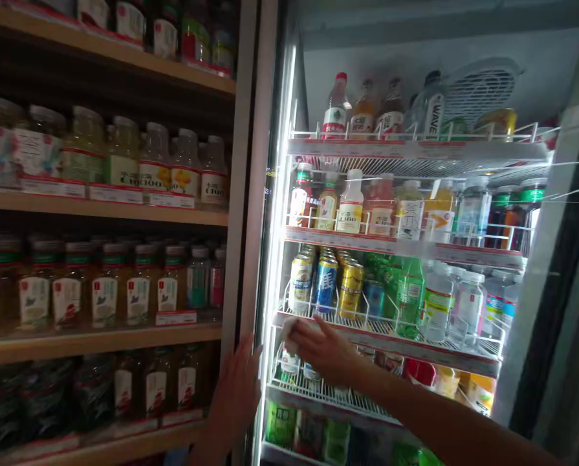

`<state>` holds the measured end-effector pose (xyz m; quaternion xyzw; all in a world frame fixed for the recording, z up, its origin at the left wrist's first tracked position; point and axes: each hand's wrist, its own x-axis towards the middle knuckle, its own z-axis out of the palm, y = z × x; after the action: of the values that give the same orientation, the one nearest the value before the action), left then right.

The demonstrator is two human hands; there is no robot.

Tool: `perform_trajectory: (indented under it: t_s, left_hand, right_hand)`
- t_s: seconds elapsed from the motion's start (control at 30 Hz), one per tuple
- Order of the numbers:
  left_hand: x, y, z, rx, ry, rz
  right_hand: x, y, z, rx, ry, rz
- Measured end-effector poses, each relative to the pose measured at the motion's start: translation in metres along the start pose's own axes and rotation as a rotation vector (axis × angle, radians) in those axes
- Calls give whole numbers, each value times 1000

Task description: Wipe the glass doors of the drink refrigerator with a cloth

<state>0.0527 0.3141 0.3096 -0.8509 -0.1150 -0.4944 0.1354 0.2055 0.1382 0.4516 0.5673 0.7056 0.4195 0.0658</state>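
My right hand [323, 348] reaches into the lit drinks fridge, its fingers closed on a pale, crumpled cloth [288, 329]. The cloth is at the left end of a wire shelf's front strip [415, 345], just below a row of beer cans [325, 285]. Part of the cloth is hidden behind the fingers. Lower left, my left hand [235, 391] lies flat with fingers stretched upward against the fridge's left frame [253, 259], beside the bright light strip [270, 272]. That hand is slightly blurred and holds nothing I can see.
Wooden shelves [124, 336] with rows of bottled drinks [138, 291] stand left of the fridge. Inside it, bottles and cans line several wire racks, with green bottles [409, 298] mid-height. A round white fan grille [483, 90] sits at the top back. The dark door edge [551, 278] borders the right.
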Motion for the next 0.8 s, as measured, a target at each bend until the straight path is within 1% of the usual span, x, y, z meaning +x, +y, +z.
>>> perform_trajectory:
  t_s: [0.07, 0.1, 0.13, 0.17, 0.23, 0.27, 0.3, 0.33, 0.37, 0.43, 0.47, 0.5, 0.6, 0.63, 0.67, 0.7, 0.77, 0.8]
  left_hand:
    - [-7, -1, 0, -34, -25, -21]
    - [-9, -1, 0, -50, -41, -31]
    - [-10, 0, -1, -61, -59, -40]
    - [-11, 0, -2, -68, -73, -38]
    - [-12, 2, -4, -70, -73, -22]
    - [-12, 3, -6, -64, -59, -20]
    - [-11, 5, -7, -59, -42, -12]
    - [-9, 7, -9, -56, -33, 0]
    - [-6, 10, -11, -58, -19, 8]
    - [4, 19, -13, -76, 5, 29]
    - [9, 24, -15, -92, 19, 45]
    - [16, 30, -16, -109, 31, 62]
    - [33, 50, -18, -182, 62, 125]
    - [37, 57, -18, -214, 66, 143]
    - [42, 63, -18, -247, 72, 158]
    - [46, 70, -17, -276, 71, 170]
    - [55, 83, -15, -319, 67, 197]
    - [59, 90, -13, -334, 63, 210]
  right_hand:
    - [13, 2, -2, -25, 71, 256]
    - [18, 0, -2, -32, 90, 337]
    - [19, -5, 0, -28, 94, 339]
    - [17, -13, 4, -16, 84, 269]
    - [2, -30, 13, 14, 47, 33]
    - [-8, -35, 16, 16, 34, -28]
    - [-19, -35, 15, 6, 30, -47]
    - [-29, -31, 13, -19, 47, -10]
    - [-39, -22, 8, -55, 74, 85]
    - [-60, -4, -4, -144, 140, 325]
    - [-71, 2, -8, -177, 150, 391]
    - [-84, 5, -11, -193, 137, 378]
    - [-118, 1, -16, -169, 14, 102]
    - [-126, 2, -20, -166, -13, 72]
    - [-130, 6, -26, -181, -13, 121]
    - [-133, 13, -34, -212, 12, 239]
    - [-136, 28, -47, -292, 91, 541]
    - [-140, 33, -50, -312, 97, 627]
